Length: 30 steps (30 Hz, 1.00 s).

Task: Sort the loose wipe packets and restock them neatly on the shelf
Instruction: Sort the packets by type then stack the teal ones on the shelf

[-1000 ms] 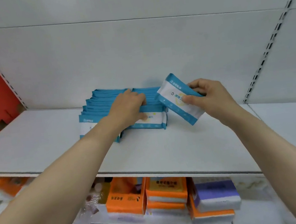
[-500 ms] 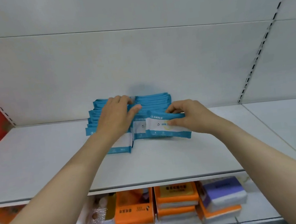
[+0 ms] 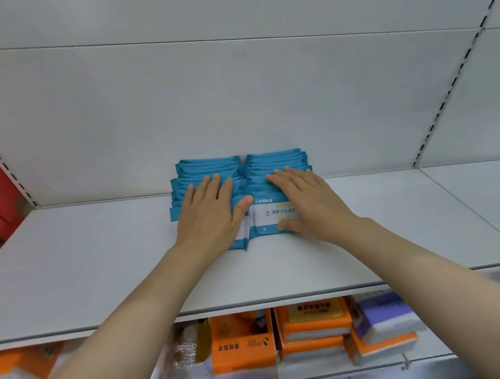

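Both palms flat now: left hand (image 3: 211,216) pressing the left row of wipe packets (image 3: 208,169), right hand (image 3: 308,204) on the right row (image 3: 277,162). Fingers straight, gripping nothing. Rows run away from the hands, toward the shelf (image 3: 94,273) back.

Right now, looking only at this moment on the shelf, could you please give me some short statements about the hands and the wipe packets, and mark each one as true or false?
1. The blue wipe packets lie in two rows side by side on the white shelf. True.
2. The right hand holds one packet up in the air. False: it rests flat on the right row, fingers straight.
3. The left hand rests flat on the left row. True.
4. The packets stand at the front edge of the shelf. False: they sit far back, near the back panel.
5. Orange boxes are on the lower shelf. True.
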Each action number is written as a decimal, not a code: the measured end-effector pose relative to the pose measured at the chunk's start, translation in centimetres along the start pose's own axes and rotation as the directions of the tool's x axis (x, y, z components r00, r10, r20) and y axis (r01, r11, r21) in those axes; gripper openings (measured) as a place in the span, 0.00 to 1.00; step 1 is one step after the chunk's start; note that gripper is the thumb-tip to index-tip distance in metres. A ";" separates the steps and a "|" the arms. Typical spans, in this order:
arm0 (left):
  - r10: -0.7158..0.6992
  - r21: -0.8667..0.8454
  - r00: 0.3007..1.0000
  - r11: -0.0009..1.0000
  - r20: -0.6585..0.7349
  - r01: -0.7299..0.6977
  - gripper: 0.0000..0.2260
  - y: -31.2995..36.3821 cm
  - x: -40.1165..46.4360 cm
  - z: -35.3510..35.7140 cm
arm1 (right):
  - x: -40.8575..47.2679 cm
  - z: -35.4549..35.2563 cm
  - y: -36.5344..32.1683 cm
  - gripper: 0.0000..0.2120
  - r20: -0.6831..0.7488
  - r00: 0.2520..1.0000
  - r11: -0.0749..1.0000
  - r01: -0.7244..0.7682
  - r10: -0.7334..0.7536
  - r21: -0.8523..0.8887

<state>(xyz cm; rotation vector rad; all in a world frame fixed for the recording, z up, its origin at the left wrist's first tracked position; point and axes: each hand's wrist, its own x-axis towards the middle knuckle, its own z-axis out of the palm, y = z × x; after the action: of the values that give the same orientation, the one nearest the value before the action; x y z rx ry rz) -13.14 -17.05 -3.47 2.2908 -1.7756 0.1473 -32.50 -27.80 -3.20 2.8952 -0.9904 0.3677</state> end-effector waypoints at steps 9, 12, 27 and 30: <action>-0.004 0.044 0.999 0.999 -0.038 0.006 0.34 0.0 0.1 0.9 | 0.4 0.7 -0.8 0.41 -0.064 0.998 0.984 -0.018 0.007 -0.178; -0.001 0.054 0.999 0.999 -0.036 0.003 0.34 0.1 0.0 0.7 | 0.3 0.7 -1.0 0.41 -0.077 0.997 0.974 -0.016 -0.001 -0.226; 0.054 -0.077 0.999 0.996 0.009 -0.053 0.28 14.2 -3.7 -7.2 | -11.2 -10.9 4.4 0.27 -0.035 0.968 0.968 -0.247 0.248 0.040; 0.119 -0.144 0.991 0.981 -0.061 -0.127 0.27 21.0 -6.5 -8.1 | -18.0 -14.9 7.6 0.25 -0.049 0.951 0.952 -0.302 0.304 0.050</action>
<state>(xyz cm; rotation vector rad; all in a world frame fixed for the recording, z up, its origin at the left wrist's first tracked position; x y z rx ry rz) -34.46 -13.84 5.58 2.0577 -1.8371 0.0934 -53.97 -21.05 6.74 2.7492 -1.4386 0.4879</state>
